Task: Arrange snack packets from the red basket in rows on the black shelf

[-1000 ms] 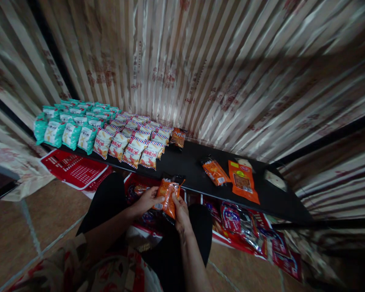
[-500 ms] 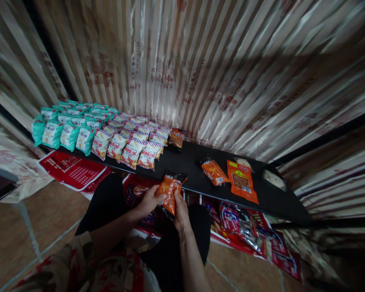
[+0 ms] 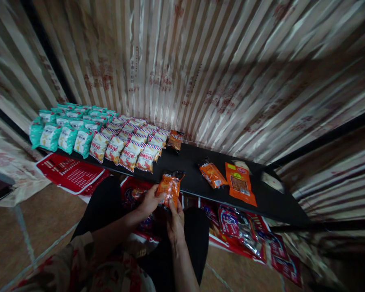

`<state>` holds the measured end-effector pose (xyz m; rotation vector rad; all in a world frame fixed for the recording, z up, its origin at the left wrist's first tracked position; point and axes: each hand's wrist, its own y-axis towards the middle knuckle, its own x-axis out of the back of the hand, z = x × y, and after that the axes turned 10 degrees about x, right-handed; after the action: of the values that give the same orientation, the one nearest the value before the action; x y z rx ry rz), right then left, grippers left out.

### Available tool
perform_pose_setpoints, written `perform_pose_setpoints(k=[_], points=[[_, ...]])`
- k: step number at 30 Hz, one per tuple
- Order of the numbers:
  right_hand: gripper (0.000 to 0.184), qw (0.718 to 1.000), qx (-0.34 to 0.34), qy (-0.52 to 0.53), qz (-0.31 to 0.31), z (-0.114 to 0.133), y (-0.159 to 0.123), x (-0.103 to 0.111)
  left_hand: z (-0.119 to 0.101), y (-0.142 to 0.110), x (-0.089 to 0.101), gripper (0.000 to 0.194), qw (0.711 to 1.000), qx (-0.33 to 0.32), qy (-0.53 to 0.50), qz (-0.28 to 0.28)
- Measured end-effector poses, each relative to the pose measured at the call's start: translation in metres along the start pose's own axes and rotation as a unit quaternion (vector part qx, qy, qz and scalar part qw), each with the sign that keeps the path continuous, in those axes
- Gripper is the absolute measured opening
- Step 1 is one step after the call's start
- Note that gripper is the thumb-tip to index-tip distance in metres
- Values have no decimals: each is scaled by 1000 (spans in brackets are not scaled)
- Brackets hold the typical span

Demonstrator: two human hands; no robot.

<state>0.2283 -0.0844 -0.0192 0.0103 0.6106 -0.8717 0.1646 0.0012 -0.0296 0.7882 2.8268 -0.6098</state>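
An orange snack bag with a black top (image 3: pixel 169 187) is held between my two hands, just in front of the black shelf's edge. My left hand (image 3: pixel 151 200) grips its left side, the thumb lying on the front. Lower down on the right, my right hand (image 3: pixel 175 217) pinches the bottom edge. A similar orange bag (image 3: pixel 175 140) stands at the back of the shelf beside the rows of white-and-red snack bags (image 3: pixel 130 155). Another orange bag (image 3: pixel 212 174) lies to the right, next to a flat orange pouch (image 3: pixel 240 184).
Teal snack bags (image 3: pixel 67 138) stand in rows at the shelf's left end. Two pale objects, one a white item (image 3: pixel 273 181), lie on the black shelf (image 3: pixel 188 162) at right. Red baskets (image 3: pixel 73 172) and dark red packets (image 3: pixel 229 221) are below. A striped curtain (image 3: pixel 170 61) hangs behind.
My right hand has shifted from the bag's right side to its bottom edge, and the bag has turned more upright. The whole view has moved slightly.
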Motion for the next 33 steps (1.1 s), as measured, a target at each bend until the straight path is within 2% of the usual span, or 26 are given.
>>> perform_pose_setpoints(k=[8, 16, 26, 30, 33], points=[[53, 998, 13, 15, -55, 0, -3, -4, 0, 0, -9, 38, 1000, 3, -10, 7], [72, 996, 22, 18, -87, 2, -3, -8, 5, 6, -10, 45, 998, -15, 58, -23], [78, 991, 53, -58, -109, 7, -6, -9, -14, -5, -16, 38, 978, -89, 162, -93], [73, 986, 88, -103, -94, 9, -5, -9, -20, -5, -16, 32, 974, -97, 174, -112], [67, 976, 121, -158, -85, 11, -4, -10, -19, 0, -15, 32, 977, -96, 158, -102]])
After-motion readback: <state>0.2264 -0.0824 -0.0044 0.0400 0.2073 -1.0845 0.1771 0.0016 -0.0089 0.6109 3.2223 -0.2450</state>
